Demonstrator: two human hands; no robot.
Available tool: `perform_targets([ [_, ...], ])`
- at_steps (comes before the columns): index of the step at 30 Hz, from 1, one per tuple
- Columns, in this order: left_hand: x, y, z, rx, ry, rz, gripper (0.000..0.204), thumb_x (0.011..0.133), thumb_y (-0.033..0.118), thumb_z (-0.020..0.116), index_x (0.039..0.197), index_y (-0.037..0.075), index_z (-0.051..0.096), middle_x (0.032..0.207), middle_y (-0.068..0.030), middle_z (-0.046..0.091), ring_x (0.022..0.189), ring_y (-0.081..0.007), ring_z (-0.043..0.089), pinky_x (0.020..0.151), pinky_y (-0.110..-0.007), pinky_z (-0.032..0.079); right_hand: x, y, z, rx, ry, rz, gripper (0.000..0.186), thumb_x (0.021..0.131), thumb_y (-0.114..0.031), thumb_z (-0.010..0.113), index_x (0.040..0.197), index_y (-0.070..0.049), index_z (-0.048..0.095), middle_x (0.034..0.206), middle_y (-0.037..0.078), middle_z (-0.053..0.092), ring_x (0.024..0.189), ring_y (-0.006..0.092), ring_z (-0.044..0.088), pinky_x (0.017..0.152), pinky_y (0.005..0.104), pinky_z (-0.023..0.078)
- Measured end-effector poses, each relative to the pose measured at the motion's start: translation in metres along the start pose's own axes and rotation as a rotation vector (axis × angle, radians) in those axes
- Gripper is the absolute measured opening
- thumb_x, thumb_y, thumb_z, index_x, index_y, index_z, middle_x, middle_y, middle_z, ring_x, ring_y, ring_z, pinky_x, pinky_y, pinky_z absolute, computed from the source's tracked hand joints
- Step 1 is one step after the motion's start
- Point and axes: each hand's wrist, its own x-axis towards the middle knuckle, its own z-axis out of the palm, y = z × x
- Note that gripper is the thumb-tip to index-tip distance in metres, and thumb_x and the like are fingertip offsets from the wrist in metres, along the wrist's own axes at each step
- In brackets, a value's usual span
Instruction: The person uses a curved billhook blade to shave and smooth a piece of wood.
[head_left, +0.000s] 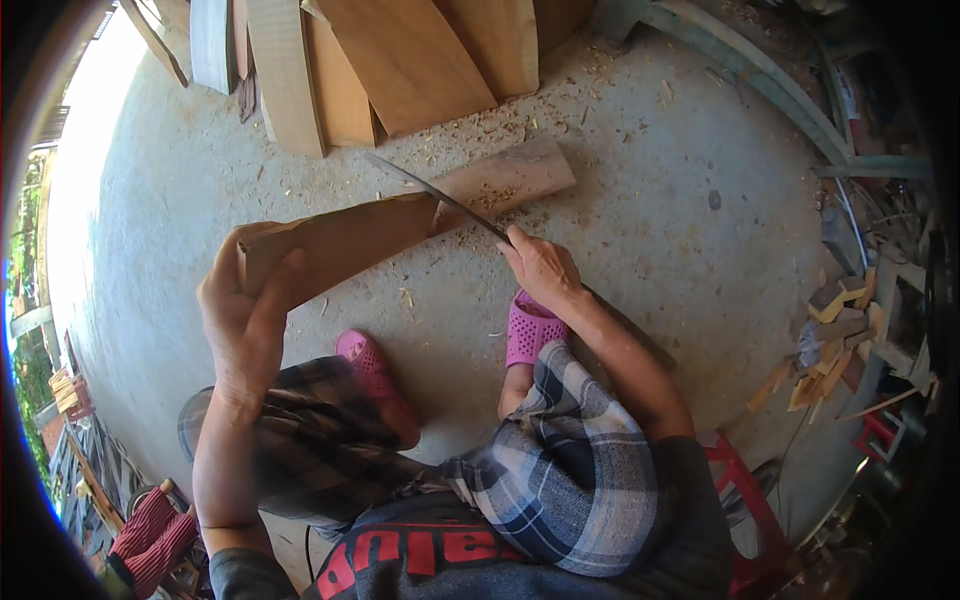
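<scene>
Head view: blade (455, 206) by board (345, 246), chips (407, 297) around, leaning planks (410, 65) beyond.

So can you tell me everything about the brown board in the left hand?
The brown board looks like plain wood, long and narrow, with a smooth-looking broad face and a rougher top edge. It slants from the left hand, which grips its near end, up to the right. Its far end overlaps a paler wooden piece and seems to rest on it. A dark blade crosses near that end, but I can't tell whether it touches.
</scene>
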Motion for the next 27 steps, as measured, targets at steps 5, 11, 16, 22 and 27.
perform_targets([
  [5, 0.005, 0.011, 0.011, 0.08, -0.028, 0.043, 0.02, 0.087, 0.009, 0.065, 0.104, -0.002, 0.063, 0.089, -0.0088, 0.068, 0.086, -0.0118, 0.06, 0.081, -0.027, 0.047, -0.006, -0.013, -0.023, 0.023, -0.052, 0.112, 0.023, 0.098, -0.028, 0.053, 0.096, -0.005, 0.049, 0.072, 0.019, 0.065, 0.069, 0.041, 0.065, 0.056, 0.0502, 0.051],
  [11, 0.009, 0.013, 0.016, 0.16, -0.078, 0.092, 0.024, 0.089, 0.01, 0.064, 0.11, -0.002, 0.06, 0.093, -0.0071, 0.068, 0.088, -0.011, 0.06, 0.08, -0.026, 0.048, -0.011, -0.025, -0.038, 0.136, 0.252, -0.111, 0.02, 0.097, -0.024, 0.056, 0.096, -0.004, 0.05, 0.071, 0.021, 0.062, 0.069, 0.0435, 0.062, 0.055, 0.0485, 0.048],
  [16, 0.006, 0.011, 0.016, 0.095, -0.01, 0.046, 0.019, 0.087, 0.008, 0.064, 0.104, -0.002, 0.062, 0.088, -0.0095, 0.068, 0.084, -0.0123, 0.061, 0.078, -0.028, 0.048, -0.001, -0.013, -0.032, 0.043, 0.066, 0.031, 0.023, 0.099, -0.028, 0.051, 0.097, -0.005, 0.048, 0.073, 0.019, 0.065, 0.072, 0.0408, 0.066, 0.058, 0.0504, 0.051],
  [22, 0.007, 0.009, 0.013, 0.141, -0.02, 0.111, 0.018, 0.088, 0.009, 0.064, 0.102, -0.002, 0.062, 0.087, -0.0084, 0.067, 0.083, -0.0111, 0.06, 0.077, -0.027, 0.048, -0.002, -0.007, -0.033, 0.006, -0.008, 0.072, 0.025, 0.099, -0.031, 0.049, 0.1, -0.006, 0.048, 0.073, 0.021, 0.065, 0.073, 0.0432, 0.065, 0.059, 0.0528, 0.051],
  [27, 0.005, 0.006, 0.013, 0.129, -0.036, 0.035, 0.023, 0.089, 0.012, 0.065, 0.107, -0.001, 0.062, 0.094, -0.0065, 0.067, 0.088, -0.0113, 0.06, 0.08, -0.026, 0.047, -0.005, -0.011, -0.031, 0.067, 0.147, -0.039, 0.024, 0.099, -0.031, 0.05, 0.102, -0.007, 0.048, 0.073, 0.02, 0.065, 0.072, 0.0425, 0.066, 0.059, 0.0521, 0.051],
])
